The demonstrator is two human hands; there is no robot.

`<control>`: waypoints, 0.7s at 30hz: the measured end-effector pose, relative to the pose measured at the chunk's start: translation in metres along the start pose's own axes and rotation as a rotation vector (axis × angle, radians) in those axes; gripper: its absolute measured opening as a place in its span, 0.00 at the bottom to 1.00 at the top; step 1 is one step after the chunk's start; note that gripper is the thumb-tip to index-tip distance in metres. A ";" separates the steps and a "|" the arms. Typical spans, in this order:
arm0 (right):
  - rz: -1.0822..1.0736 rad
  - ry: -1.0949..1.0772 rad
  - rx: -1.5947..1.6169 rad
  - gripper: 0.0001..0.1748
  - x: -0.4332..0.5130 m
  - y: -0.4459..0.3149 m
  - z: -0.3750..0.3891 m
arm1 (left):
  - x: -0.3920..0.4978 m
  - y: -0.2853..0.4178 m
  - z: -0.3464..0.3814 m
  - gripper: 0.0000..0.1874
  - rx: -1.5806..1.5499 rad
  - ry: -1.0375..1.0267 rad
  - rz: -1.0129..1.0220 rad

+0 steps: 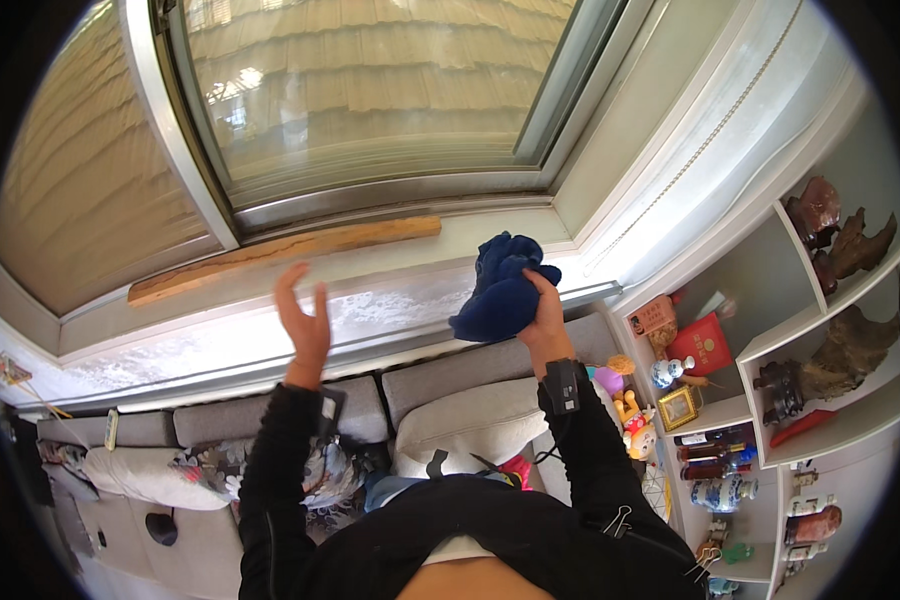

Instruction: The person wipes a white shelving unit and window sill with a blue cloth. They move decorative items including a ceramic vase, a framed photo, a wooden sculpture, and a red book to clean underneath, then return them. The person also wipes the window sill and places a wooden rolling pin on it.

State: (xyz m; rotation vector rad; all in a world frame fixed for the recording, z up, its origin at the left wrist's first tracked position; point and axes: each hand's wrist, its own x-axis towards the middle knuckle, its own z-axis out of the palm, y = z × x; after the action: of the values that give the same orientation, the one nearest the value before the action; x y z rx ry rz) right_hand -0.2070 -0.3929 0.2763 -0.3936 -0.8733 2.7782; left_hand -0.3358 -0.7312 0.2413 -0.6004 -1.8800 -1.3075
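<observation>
My right hand (546,324) grips a bunched dark blue cloth (504,289), thumb pressed on its near side. The cloth is held up in front of the right part of the windowsill (487,225); whether it touches the sill I cannot tell. Off to the left, my left hand (304,322) is raised with thumb and fingers apart and nothing in it. Just beyond those fingers, a long wooden strip (292,253) lies along the sill at the foot of the metal-framed sliding window (390,189).
Below the sill runs a grey sofa (457,379) with cushions (469,420). To the right stands a white shelf unit (784,360) with vases, bottles, a gold frame (677,409) and carved ornaments. A bead chain (709,139) hangs beside the window. Soft toys (634,427) sit by the shelves.
</observation>
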 end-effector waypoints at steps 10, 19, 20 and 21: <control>0.032 -0.258 0.027 0.27 -0.071 0.046 0.060 | -0.068 0.153 0.007 0.27 -0.679 -0.382 -0.490; -0.039 -0.515 -0.452 0.32 -0.084 0.029 0.072 | -0.062 0.128 0.008 0.19 -1.269 -0.270 -1.147; -0.035 -0.469 -0.423 0.33 -0.084 0.024 0.071 | -0.061 0.125 0.007 0.17 -1.333 -0.244 -1.121; -0.027 -0.405 -0.402 0.33 -0.083 0.021 0.071 | -0.060 0.123 0.005 0.17 -1.302 -0.233 -1.070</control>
State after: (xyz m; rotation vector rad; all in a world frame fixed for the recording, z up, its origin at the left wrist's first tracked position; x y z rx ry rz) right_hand -0.1528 -0.4695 0.3356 0.1366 -1.5225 2.6891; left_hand -0.2117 -0.6788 0.2634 -0.2805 -1.2357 -3.3182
